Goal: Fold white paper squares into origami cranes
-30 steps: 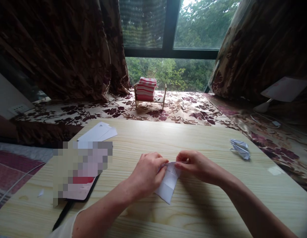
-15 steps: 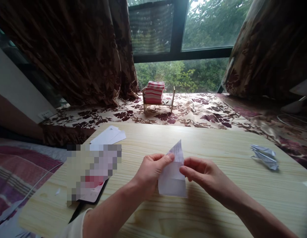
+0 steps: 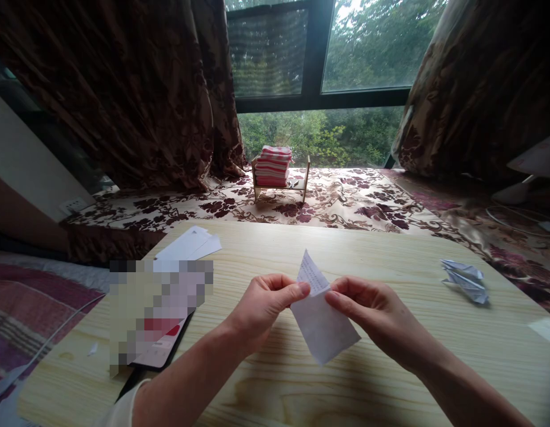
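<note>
Between my hands, above the wooden table, is a partly folded sheet of paper. Its top comes to a point and shows printed lines; the lower part is plain white and hangs tilted toward the right. My left hand pinches the paper's left edge between thumb and fingers. On the opposite edge, my right hand pinches it near the crease. Fingers behind the sheet are partly hidden.
A folded paper piece lies on the table at right. At left are white paper sheets, a phone partly blurred out, and a paper scrap. Behind, a small rack holds folded striped cloths.
The paper has turned, its lower end swinging right and its point tipping left. My right hand has closed onto its right edge. The view has shifted slightly.
</note>
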`<state>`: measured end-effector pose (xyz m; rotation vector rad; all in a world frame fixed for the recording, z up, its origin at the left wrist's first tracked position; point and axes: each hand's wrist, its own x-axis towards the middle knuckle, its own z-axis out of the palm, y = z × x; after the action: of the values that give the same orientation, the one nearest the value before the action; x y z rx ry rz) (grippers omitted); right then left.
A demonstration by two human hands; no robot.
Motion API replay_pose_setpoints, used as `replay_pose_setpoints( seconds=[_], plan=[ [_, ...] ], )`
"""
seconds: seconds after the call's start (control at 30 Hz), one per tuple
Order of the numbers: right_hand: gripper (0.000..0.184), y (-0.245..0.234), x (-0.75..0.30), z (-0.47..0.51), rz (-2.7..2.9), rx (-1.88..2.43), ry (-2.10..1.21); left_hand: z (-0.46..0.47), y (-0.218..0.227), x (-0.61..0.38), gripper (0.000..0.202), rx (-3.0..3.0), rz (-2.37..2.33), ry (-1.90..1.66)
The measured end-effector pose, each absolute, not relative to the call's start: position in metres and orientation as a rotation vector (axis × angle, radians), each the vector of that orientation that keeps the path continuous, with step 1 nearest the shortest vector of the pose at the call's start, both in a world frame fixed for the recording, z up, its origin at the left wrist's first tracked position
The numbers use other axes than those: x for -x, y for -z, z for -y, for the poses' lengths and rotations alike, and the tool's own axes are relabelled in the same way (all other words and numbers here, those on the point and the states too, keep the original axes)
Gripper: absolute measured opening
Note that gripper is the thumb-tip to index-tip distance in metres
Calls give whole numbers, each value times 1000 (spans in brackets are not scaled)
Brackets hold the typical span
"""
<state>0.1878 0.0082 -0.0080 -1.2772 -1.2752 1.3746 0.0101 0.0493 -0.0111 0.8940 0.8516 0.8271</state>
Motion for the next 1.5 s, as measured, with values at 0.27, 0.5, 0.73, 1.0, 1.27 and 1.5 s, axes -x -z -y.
replay_pose_setpoints(
  seconds=[0.27, 0.5, 0.73, 1.0, 1.27, 1.5],
  plan=[
    [32, 6, -190, -8, 1292, 1304, -1368, -52, 11, -7, 23, -988, -838, -792],
    [32, 6, -195, -10, 1312, 1392, -1325, -52, 9, -8, 17, -1093, -810, -714],
    [32, 8, -193, -10, 1194, 1421, -1210, -48, 12, -11, 17, -1407, -945, -950],
    [31, 13, -191, -11, 1215, 1367, -1197, -41, 10, -14, 6, -1932, -996, -1145],
    [30, 14, -186, -10, 1287, 1357, -1123, -43, 15, -13, 8, -1981, -990, -1186],
    [26, 19, -182, -8, 1377, 1351, -1001, -41, 16, -16, 17, -2051, -939, -1250]
  ],
)
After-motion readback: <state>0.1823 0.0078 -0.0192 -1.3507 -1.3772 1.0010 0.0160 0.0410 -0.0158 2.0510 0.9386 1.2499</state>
